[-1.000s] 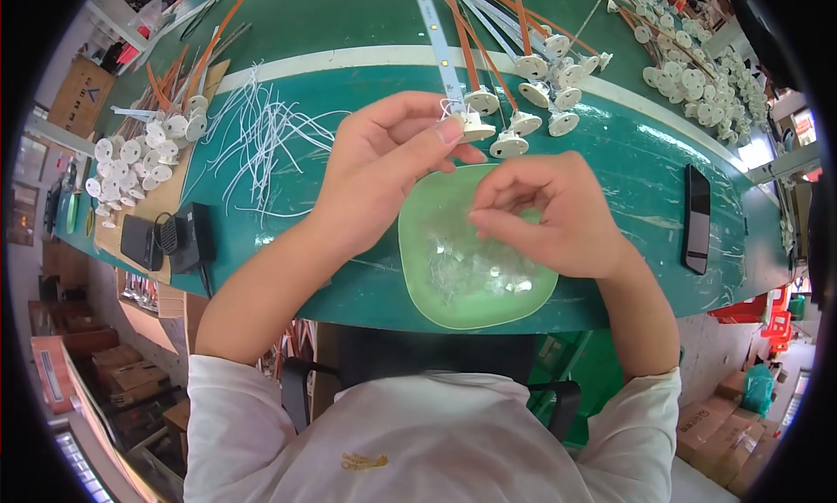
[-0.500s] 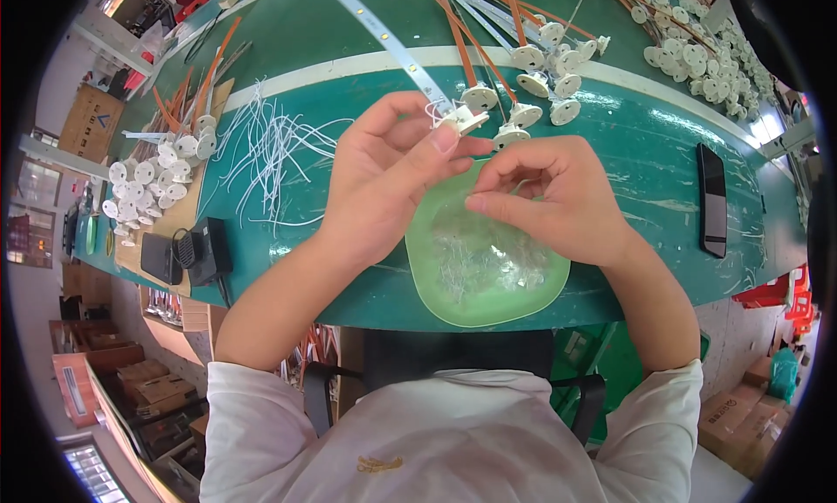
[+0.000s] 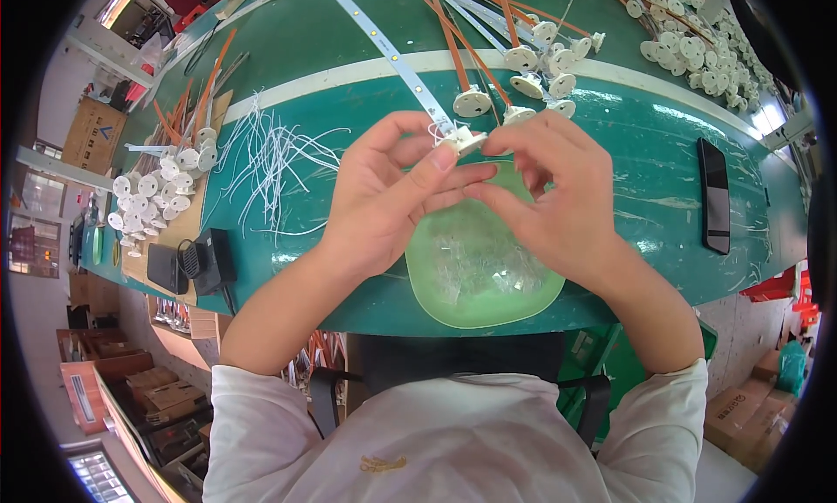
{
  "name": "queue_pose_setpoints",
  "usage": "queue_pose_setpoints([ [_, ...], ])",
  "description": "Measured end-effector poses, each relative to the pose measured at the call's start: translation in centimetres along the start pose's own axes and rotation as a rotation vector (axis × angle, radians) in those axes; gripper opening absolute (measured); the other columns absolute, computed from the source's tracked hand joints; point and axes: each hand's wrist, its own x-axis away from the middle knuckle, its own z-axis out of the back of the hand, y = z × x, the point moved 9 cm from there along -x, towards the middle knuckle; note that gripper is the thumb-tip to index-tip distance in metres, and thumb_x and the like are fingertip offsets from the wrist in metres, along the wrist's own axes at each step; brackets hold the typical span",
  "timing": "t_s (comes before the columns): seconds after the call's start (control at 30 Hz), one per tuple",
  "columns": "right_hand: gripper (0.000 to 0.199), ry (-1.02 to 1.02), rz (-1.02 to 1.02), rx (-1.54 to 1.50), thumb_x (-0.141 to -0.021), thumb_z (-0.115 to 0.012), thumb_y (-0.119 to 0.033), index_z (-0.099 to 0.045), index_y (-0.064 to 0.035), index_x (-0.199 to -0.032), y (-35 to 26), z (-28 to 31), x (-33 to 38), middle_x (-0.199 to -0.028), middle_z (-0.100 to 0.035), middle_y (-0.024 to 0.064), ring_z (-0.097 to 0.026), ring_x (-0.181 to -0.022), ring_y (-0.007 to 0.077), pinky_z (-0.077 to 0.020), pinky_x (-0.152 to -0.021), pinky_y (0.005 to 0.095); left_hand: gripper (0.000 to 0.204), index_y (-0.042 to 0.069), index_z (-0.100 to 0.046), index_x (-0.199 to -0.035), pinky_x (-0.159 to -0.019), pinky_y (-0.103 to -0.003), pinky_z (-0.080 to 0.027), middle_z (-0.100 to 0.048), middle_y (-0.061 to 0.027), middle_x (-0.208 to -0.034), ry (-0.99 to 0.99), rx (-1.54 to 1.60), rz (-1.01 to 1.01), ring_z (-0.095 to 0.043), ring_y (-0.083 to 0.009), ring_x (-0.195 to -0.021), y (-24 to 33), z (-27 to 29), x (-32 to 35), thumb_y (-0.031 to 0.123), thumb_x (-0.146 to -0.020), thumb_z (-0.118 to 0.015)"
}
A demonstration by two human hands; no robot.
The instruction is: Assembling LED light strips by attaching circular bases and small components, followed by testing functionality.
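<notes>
My left hand (image 3: 375,202) pinches a round white plastic end cap (image 3: 465,140) between thumb and fingers. From the cap a slim LED strip (image 3: 385,47) with small yellow diodes runs up and away, thin white wires curling where the two meet. My right hand (image 3: 565,193) is close on the right, its index fingertip at the cap's edge, touching or nearly so. Its thumb stays apart, lower down, near my left fingertips; nothing shows between them. Below both hands sits a green bowl (image 3: 427,304) holding small clear and silvery bits.
Loose white wires (image 3: 270,167) lie left of my hands. Capped strips (image 3: 523,60) are bunched beyond, more capped strips (image 3: 689,54) at far right, others (image 3: 153,189) at far left. Black adapters (image 3: 209,263) sit at left, a phone (image 3: 713,196) at right on the green table (image 3: 641,146).
My right hand has risen toward the end cap; its thumb and index finger, close together before, have spread. The cap in my left hand has shifted slightly down and right.
</notes>
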Motion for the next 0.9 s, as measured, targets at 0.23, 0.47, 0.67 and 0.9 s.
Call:
queue_pose_setpoints([
  [0.23,0.02,0.092,0.306,0.037,-0.068,-0.081,0.002,-0.075,-0.0068,-0.086,-1.6,-0.2,1.1,-0.082,-0.063,0.0042,-0.06,-0.066,0.0134,-0.0459,-0.053,0.0247,0.023,0.005,-0.051,-0.118,-0.09,-0.044,-0.059,-0.065,-0.0122,-0.113,0.059,0.046,0.028,-0.069,-0.0349,-0.106,-0.1,0.8,-0.3,0.013,-0.099,-0.062],
  [0.47,0.016,0.006,0.328,0.023,-0.066,-0.083,0.0,-0.075,-0.0062,-0.079,-2.1,-0.3,0.8,-0.077,-0.067,0.005,-0.064,-0.066,0.0165,-0.0474,-0.052,0.0271,0.022,0.009,-0.052,-0.117,-0.089,-0.044,-0.059,-0.065,-0.0108,-0.111,0.057,0.0,-0.017,-0.067,-0.0354,-0.11,0.7,1.0,-0.5,0.014,-0.098,-0.063],
  [0.67,0.018,0.012,0.432,0.056,-0.064,-0.082,0.0,-0.075,-0.007,-0.078,-2.7,-0.3,1.0,-0.075,-0.066,0.005,-0.063,-0.064,0.0192,-0.0484,-0.053,0.029,0.021,0.01,-0.054,-0.115,-0.088,-0.044,-0.059,-0.067,-0.0118,-0.113,0.043,-0.017,-0.043,-0.067,-0.0349,-0.109,1.2,0.8,-0.5,0.015,-0.098,-0.064],
  [0.9,0.017,0.017,0.587,0.171,-0.066,-0.08,0.0,-0.074,-0.0041,-0.081,-4.1,-0.6,1.4,-0.078,-0.068,0.0062,-0.066,-0.067,0.0214,-0.0525,-0.056,0.0307,0.022,0.009,-0.054,-0.116,-0.089,-0.045,-0.059,-0.067,-0.0148,-0.115,0.041,-0.013,-0.079,-0.066,-0.0357,-0.11,1.8,1.1,-0.4,0.014,-0.098,-0.063],
])
